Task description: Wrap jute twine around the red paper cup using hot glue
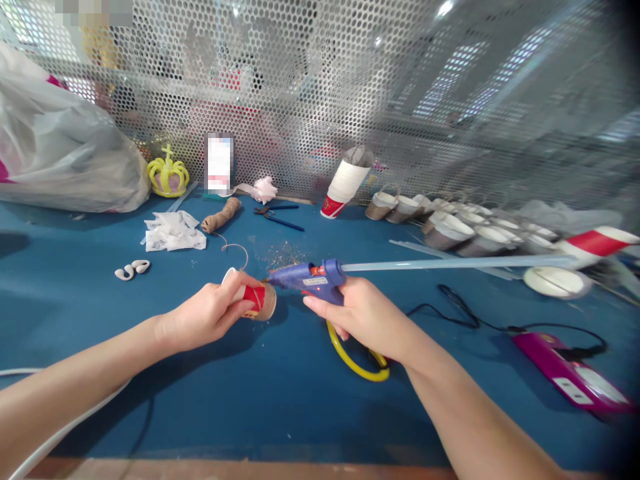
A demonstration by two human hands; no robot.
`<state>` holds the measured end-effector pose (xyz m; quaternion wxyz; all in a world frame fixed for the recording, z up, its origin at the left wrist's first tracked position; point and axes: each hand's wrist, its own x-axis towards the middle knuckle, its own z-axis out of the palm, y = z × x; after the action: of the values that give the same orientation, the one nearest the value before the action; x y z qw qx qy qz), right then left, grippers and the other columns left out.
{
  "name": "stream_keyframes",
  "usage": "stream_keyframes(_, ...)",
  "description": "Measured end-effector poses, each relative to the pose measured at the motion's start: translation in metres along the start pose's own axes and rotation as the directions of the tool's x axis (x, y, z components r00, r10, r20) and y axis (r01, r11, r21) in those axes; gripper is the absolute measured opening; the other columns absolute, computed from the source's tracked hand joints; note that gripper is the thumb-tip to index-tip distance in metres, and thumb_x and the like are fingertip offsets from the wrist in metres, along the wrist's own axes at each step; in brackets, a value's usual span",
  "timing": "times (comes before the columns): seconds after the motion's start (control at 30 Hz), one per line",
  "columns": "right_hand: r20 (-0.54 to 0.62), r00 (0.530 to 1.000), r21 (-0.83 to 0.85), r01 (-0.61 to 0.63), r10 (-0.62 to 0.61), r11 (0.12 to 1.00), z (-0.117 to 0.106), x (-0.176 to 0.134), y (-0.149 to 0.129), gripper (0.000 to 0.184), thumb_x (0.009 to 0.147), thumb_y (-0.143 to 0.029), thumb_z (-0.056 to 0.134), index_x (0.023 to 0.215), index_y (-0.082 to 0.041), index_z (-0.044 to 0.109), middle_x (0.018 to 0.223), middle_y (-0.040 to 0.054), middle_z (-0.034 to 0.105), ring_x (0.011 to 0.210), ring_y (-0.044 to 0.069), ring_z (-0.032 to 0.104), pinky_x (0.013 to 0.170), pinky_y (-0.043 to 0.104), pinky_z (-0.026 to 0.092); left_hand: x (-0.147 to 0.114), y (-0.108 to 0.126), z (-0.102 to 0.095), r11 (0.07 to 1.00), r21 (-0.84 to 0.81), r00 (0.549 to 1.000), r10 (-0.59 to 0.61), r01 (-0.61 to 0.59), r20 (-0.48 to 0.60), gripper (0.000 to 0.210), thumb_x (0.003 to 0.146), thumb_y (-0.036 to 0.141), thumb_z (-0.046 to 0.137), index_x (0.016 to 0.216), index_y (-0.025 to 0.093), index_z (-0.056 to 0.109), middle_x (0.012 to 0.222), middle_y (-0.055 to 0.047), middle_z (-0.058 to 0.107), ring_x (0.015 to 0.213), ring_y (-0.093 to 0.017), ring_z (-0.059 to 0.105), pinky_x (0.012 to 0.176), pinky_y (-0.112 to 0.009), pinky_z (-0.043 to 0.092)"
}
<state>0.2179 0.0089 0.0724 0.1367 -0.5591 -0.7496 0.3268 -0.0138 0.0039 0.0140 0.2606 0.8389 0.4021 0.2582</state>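
1. The person's right hand (369, 319) is gripping a glue gun (295, 276), its fingers wrapping the handle; a long glue stick (450, 264) is jutting from the gun's back.
2. The left hand (213, 312) is pinching a red-and-white cup (258, 297) just left of the gun's nozzle, fingers clasping its side.
3. Twine (271, 304) is circling the cup's end nearest the gun; from here I'm not managing to tell whether the nozzle is touching it.
4. Beyond the gun, to its left, a twine roll (223, 215) is lying on the blue worktop (280, 407), a loose strand curling toward the cup.
5. Pliers (280, 216) and a cup stack (347, 180) are resting beyond the gun.
6. Right of the gun, brown-sided cups (447, 232) are clustering.
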Motion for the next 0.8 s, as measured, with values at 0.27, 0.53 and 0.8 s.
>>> stream_keyframes(0.27, -0.003, 1.0, 0.009, -0.01, 0.01, 1.0, -0.003, -0.008, 0.0, 0.022, 0.078, -0.036, 0.05, 0.07, -0.016, 0.053, 0.035, -0.0066, 0.043, 0.033, 0.009, 0.043, 0.04, 0.021, 0.036, 0.0, -0.001, 0.0, 1.0, 0.012, 1.0, 0.006, -0.006, 0.025, 0.025, 0.089, 0.027, 0.033, 0.113, 0.018, 0.037, 0.104, -0.008, 0.058, 0.075, -0.015, 0.062, 0.066, -0.025, 0.046)
stream_keyframes(0.53, -0.013, 1.0, 0.024, 0.011, -0.011, 1.0, -0.001, -0.002, 0.001, 0.021, 0.077, -0.036, 0.051, 0.068, -0.017, 0.053, 0.036, -0.0065, 0.043, 0.034, 0.01, 0.045, 0.041, 0.021, 0.038, -0.001, -0.001, 0.002, 1.0, -0.003, 1.0, 0.025, -0.025, -0.013, 0.024, 0.089, 0.025, 0.034, 0.111, 0.019, 0.04, 0.099, -0.008, 0.061, 0.068, -0.014, 0.062, 0.062, -0.024, 0.045)
stream_keyframes(0.8, -0.007, 1.0, 0.011, -0.009, 0.009, 1.0, -0.003, -0.015, -0.003, 0.021, 0.077, -0.034, 0.051, 0.064, -0.018, 0.05, 0.036, -0.0066, 0.043, 0.032, 0.008, 0.042, 0.038, 0.021, 0.034, 0.002, 0.002, -0.003, 0.997, -0.068, 0.999, -0.043, 0.043, -0.001, 0.028, 0.089, 0.027, 0.034, 0.114, 0.017, 0.041, 0.092, -0.006, 0.065, 0.072, -0.015, 0.063, 0.064, -0.024, 0.046)
